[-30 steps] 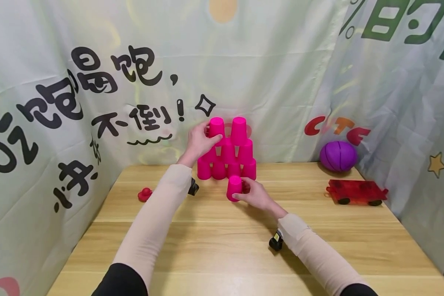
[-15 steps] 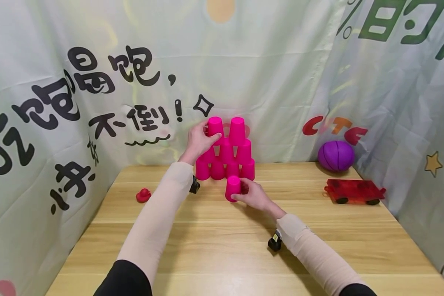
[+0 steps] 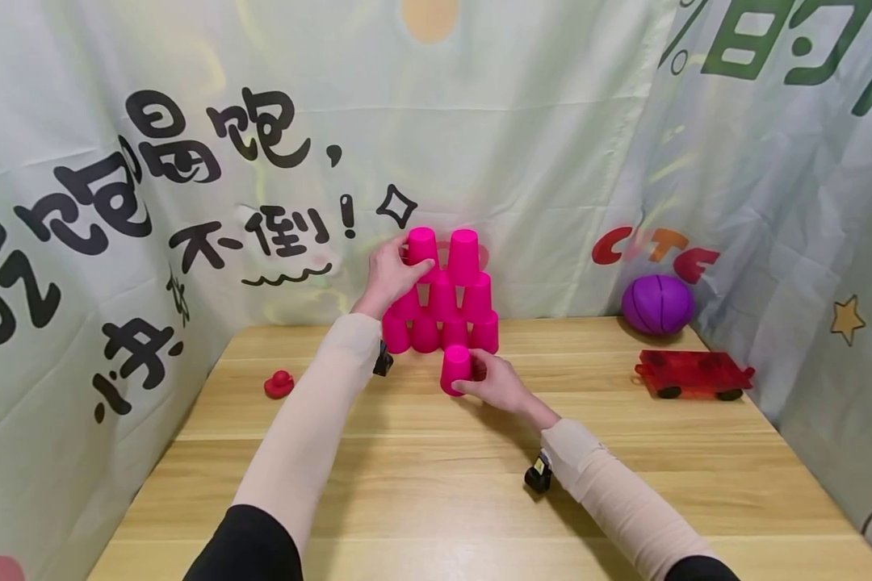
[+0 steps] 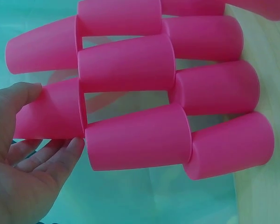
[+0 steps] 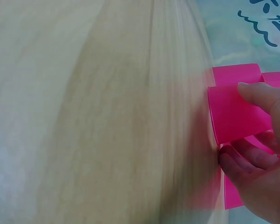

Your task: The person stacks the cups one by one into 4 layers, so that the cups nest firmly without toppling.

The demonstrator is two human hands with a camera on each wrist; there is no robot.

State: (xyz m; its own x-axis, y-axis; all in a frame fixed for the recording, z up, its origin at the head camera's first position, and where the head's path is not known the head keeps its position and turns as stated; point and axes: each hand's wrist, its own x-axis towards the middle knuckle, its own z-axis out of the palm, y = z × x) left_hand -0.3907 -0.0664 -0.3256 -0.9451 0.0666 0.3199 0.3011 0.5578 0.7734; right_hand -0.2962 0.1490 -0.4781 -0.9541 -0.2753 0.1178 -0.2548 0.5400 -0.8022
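Bright pink cups stand upside down in a three-tier stack at the back of the table, with several in the bottom row, three in the middle row (image 3: 443,297) and two on top. My left hand (image 3: 390,278) holds the top-left cup (image 4: 51,109), thumb on one side and fingers on the other. The top-right cup (image 3: 463,258) stands beside it. In front of the stack, my right hand (image 3: 503,386) grips a separate upside-down cup (image 5: 238,112) low at the table, thumb and fingers on opposite sides.
A small red toy (image 3: 279,385) lies on the table (image 3: 407,500) at left. On the right are a purple ball (image 3: 657,305) and a red translucent toy cart (image 3: 692,374). A printed cloth (image 3: 538,145) hangs close behind the stack.
The head view has turned slightly, so the scene slides a little to the left. Both hands keep their hold on the same cups, and the stack stands as before.
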